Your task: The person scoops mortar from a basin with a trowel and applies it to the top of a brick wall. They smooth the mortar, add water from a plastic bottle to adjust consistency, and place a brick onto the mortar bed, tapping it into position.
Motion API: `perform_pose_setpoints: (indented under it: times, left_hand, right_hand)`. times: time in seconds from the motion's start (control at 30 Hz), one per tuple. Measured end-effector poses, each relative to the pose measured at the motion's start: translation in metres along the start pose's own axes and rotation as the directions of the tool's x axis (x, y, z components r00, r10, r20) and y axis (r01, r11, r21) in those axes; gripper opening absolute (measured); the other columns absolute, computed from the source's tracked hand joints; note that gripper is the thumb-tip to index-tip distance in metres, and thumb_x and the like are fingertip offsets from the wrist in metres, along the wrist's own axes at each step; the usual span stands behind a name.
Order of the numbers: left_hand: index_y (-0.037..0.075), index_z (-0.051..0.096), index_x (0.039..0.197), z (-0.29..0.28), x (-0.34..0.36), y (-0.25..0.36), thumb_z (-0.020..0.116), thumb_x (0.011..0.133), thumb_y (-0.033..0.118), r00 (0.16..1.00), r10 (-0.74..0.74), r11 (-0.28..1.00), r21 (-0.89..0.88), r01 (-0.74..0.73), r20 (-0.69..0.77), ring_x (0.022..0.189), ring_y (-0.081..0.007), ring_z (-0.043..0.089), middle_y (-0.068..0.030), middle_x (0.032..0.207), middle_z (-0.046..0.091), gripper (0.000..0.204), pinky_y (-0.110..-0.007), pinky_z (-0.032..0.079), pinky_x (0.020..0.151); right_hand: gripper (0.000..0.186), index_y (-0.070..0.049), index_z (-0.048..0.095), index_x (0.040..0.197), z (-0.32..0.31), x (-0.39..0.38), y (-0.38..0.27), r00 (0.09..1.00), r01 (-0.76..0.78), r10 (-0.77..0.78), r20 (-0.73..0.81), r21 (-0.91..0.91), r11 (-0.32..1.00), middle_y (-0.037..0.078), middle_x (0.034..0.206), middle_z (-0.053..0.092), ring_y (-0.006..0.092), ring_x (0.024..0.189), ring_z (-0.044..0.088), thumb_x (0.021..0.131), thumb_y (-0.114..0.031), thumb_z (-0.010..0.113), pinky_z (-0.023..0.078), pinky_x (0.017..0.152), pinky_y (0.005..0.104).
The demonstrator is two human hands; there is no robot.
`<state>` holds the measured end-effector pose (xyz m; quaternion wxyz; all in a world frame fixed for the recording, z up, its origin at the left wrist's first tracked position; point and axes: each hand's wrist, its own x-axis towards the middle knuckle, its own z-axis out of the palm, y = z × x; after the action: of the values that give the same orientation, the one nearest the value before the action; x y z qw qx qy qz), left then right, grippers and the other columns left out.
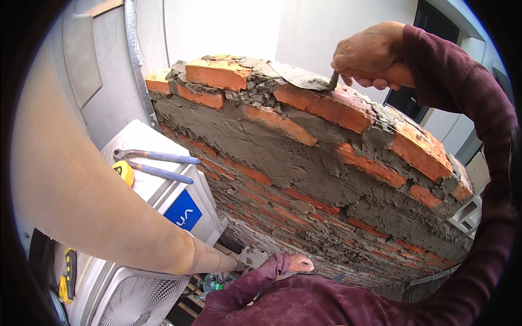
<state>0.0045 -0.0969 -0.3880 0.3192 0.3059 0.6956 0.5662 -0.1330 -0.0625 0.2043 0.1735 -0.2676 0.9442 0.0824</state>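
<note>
At the top of the brick wall, my right hand (370, 57) is closed round the handle of a trowel (304, 77). The trowel's flat blade lies on the top course, over wet mortar (261, 70) and against an orange brick (326, 106). A thin string (353, 104) stretches along the upper edge of the bricks. Low in the view, close to my body, my left hand (300, 263) is curled closed; whatever may be inside it is hidden. Grey mortar smears (217, 127) cover much of the wall face below the top courses.
Left stands a white outdoor air-conditioner unit (209, 204), with blue-handled pincers (157, 165) and a yellow tape measure (124, 173) on top. A thick beige pipe (109, 201) crosses before it. A yellow-black utility knife (69, 274) lies lower left. A plastic bottle (213, 282) sits below.
</note>
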Motion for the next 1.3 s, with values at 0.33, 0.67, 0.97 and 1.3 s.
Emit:
perform_pose_setpoints:
  times: [0.33,0.67,0.97,1.3]
  left_hand:
    - [0.01,0.068,0.117,0.035,-0.012,-0.093,0.052,0.093,0.049,0.976,-0.211,0.96,0.198,0.198,0.045,0.101,-0.0285,0.066,-0.0148,0.107,0.07,0.048,-0.039,0.049,0.088]
    - [0.008,0.069,0.111,0.067,0.007,-0.195,0.051,0.092,0.055,0.979,-0.201,0.977,0.064,0.203,-0.039,0.09,-0.0242,0.067,-0.0125,0.1,0.072,0.053,-0.038,0.049,0.081]
    - [0.005,0.068,0.11,0.045,0.0,-0.154,0.051,0.092,0.056,0.985,-0.172,0.967,0.192,0.17,-0.008,0.088,-0.0208,0.065,-0.0124,0.1,0.071,0.057,-0.038,0.049,0.08]
    - [0.005,0.067,0.114,0.012,-0.041,-0.11,0.046,0.094,0.058,0.827,-0.546,0.828,0.064,0.557,-0.134,0.093,-0.0225,0.064,-0.0129,0.102,0.069,0.061,-0.037,0.047,0.085]
  right_hand:
    - [0.04,-0.001,0.057,0.091,-0.025,-0.026,0.002,0.966,0.197,-0.175,-0.19,0.103,0.975,-0.001,0.057,0.047,0.0087,0.042,0.05,0.101,-0.036,0.041,0.046,0.035,0.0279]
    - [0.016,-0.006,0.059,0.079,-0.071,0.129,-0.095,0.912,0.353,-0.384,-0.146,-0.201,0.914,0.0,0.065,0.054,0.0124,0.054,0.051,0.09,-0.015,0.052,0.043,0.046,0.0307]
    - [0.029,-0.002,0.059,0.086,-0.038,0.041,-0.028,0.978,0.208,-0.207,0.018,-0.068,0.976,0.001,0.061,0.052,0.0143,0.049,0.052,0.096,-0.023,0.042,0.045,0.042,0.0324]
    - [0.031,0.002,0.061,0.089,0.017,-0.065,0.015,0.875,0.012,-0.378,-0.302,-0.766,0.642,0.009,0.071,0.056,0.0185,0.063,0.06,0.101,-0.017,0.039,0.054,0.063,0.036]
